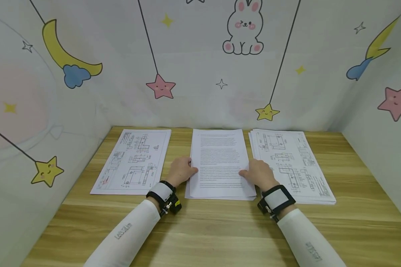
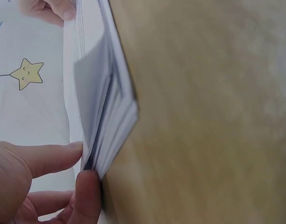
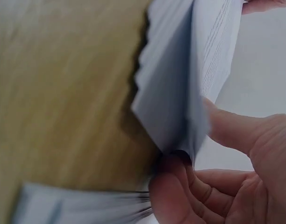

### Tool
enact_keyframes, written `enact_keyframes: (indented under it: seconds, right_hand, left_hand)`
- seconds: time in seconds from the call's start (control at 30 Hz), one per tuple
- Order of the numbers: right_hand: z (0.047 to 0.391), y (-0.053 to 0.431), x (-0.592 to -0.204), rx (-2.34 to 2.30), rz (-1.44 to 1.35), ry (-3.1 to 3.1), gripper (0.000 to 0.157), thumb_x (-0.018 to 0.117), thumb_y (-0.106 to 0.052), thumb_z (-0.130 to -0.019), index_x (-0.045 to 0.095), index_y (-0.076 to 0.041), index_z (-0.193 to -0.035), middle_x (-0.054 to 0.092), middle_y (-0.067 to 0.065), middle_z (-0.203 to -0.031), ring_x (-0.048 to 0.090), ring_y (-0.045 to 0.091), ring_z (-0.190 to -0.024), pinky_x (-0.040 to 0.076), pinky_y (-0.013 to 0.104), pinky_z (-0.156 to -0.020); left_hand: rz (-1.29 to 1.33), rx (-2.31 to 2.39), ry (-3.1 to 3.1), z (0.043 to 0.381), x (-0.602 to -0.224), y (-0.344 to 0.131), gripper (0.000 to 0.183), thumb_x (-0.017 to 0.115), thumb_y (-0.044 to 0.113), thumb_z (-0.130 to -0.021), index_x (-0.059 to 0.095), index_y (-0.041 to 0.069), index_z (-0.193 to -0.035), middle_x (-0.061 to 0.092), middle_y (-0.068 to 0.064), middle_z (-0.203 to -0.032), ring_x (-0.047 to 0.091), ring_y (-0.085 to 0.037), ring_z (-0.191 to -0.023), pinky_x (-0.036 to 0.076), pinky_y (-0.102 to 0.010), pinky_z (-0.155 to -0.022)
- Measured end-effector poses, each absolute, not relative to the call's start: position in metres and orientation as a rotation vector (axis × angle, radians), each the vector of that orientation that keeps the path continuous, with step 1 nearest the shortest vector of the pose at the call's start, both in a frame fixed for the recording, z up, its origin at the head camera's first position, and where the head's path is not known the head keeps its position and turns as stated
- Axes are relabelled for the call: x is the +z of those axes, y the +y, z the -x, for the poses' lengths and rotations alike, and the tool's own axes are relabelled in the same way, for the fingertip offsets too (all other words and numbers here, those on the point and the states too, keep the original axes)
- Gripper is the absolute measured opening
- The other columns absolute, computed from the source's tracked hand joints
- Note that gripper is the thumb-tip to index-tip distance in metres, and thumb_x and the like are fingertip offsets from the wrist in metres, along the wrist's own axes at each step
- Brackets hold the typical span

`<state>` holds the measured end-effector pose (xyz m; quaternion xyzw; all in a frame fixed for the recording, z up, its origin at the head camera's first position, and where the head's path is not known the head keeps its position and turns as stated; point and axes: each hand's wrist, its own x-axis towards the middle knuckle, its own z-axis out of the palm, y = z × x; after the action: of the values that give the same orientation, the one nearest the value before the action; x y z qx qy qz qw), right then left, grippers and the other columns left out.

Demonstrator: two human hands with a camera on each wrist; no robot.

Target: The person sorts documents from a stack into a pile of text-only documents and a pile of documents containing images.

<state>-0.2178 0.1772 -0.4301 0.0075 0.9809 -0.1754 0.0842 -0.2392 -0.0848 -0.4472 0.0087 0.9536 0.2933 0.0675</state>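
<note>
A stack of printed text sheets [image 1: 220, 159] lies in the middle of the table, its lower edges slightly uneven. My left hand [image 1: 181, 171] grips its left side, thumb on top. On the opposite side, my right hand [image 1: 261, 174] holds the stack's edge, thumb over the top sheet. In the left wrist view the stack's edge [image 2: 117, 121] shows layers fanned apart near the left fingers [image 2: 89, 196]. The right wrist view has sheets [image 3: 166, 88] lifted and bent at the right thumb [image 3: 236, 130], with fingers curled underneath.
To the left lie sheets with technical drawings [image 1: 133, 163]. A thicker pile of drawing sheets [image 1: 294, 167] is at the right, close to my right hand. The wooden table [image 1: 207, 233] meets a white cloth backdrop [image 1: 200, 107] with cartoon prints behind and on both sides.
</note>
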Motion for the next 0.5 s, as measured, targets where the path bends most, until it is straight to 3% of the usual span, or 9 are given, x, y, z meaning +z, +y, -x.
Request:
enact_keyframes:
  seconds: [0.23, 0.37, 0.5]
  right_hand:
    - [0.216, 0.174, -0.43, -0.504, -0.004, 2.952, 0.041, 0.064, -0.037, -0.095, 0.069, 0.003, -0.085, 0.048, 0.003, -0.055, 0.05, 0.015, -0.048, 0.032, 0.022, -0.042]
    - [0.217, 0.174, -0.428, -0.533, -0.034, 2.951, 0.048, 0.057, -0.041, -0.098, 0.065, -0.002, -0.072, 0.043, 0.001, -0.051, 0.048, 0.015, -0.045, 0.031, 0.021, -0.041]
    - [0.218, 0.176, -0.426, -0.556, -0.059, 2.946, 0.048, 0.055, -0.04, -0.1, 0.067, 0.0, -0.076, 0.045, 0.002, -0.053, 0.05, 0.015, -0.047, 0.033, 0.021, -0.042]
  left_hand:
    - [-0.006, 0.933, 2.868, 0.238, -0.448, -0.092, 0.019, 0.069, 0.019, -0.089, 0.072, 0.003, -0.101, 0.061, -0.004, -0.071, 0.057, -0.013, -0.057, 0.037, -0.02, -0.047]
    - [-0.034, 1.022, 2.823, 0.238, -0.447, -0.098, 0.018, 0.065, 0.019, -0.092, 0.071, 0.003, -0.086, 0.06, -0.003, -0.063, 0.056, -0.012, -0.052, 0.036, -0.02, -0.046]
    - [-0.079, 1.106, 2.742, 0.235, -0.444, -0.105, 0.028, 0.061, 0.022, -0.096, 0.067, 0.003, -0.076, 0.058, -0.002, -0.061, 0.057, -0.012, -0.052, 0.039, -0.02, -0.047]
